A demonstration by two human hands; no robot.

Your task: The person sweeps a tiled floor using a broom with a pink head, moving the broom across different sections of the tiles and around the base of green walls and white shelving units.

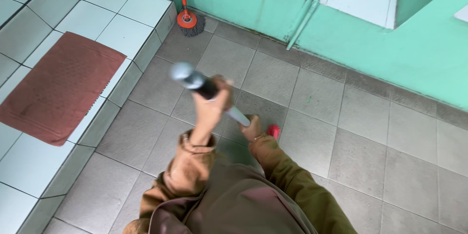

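At the frame's centre, the left hand (pixel 210 105) is wrapping tightly around the upper part of a grey mop handle (pixel 195 82). The right hand (pixel 252 127) is gripping the same handle lower down, beside something red (pixel 274 130), possibly the mop's fitting. A second mop with an orange head (pixel 187 19) is leaning against the green wall (pixel 429 53) at upper centre; a brown mat (pixel 56 87) is lying on the raised tiled step (pixel 124 17) at left.
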